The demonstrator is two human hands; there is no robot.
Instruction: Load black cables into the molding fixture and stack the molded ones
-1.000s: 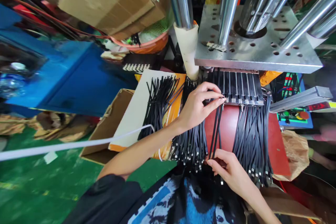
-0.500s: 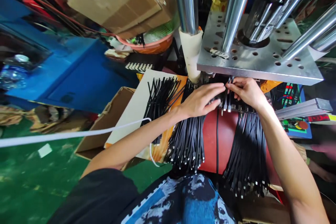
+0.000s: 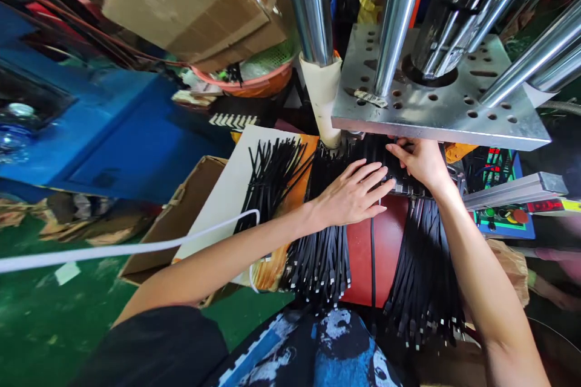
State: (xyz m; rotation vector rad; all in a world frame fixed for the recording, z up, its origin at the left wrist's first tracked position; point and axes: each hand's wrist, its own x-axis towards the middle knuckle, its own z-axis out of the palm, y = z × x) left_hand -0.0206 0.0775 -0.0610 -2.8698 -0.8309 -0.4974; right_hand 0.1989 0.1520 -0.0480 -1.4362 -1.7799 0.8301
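My left hand (image 3: 356, 195) is open, palm down with fingers spread, over the front edge of a dark fixture (image 3: 402, 186) and the top of a bundle of black cables (image 3: 320, 260). Its fingertips are near small metal cable plugs at the fixture's front. My right hand (image 3: 424, 162) reaches into the fixture under a steel press plate (image 3: 436, 112). Its thumb and fingers are curled together; the plate's edge partly hides the fingertips and whatever is between them. A second bundle of black cables (image 3: 424, 272) hangs below my right wrist.
Chrome columns (image 3: 308, 6) rise around the plate. A red surface (image 3: 390, 242) lies between the bundles, one black cable crossing it. More black cables (image 3: 267, 175) lie on a white board (image 3: 218, 205) at left. A white cord (image 3: 136, 248) passes my left forearm. A control panel (image 3: 503, 217) stands right.
My left hand has come down and towards me from the fixture, its fingers spreading. My right hand has shifted slightly further under the plate. The cable ends it pinched have gone from view there.
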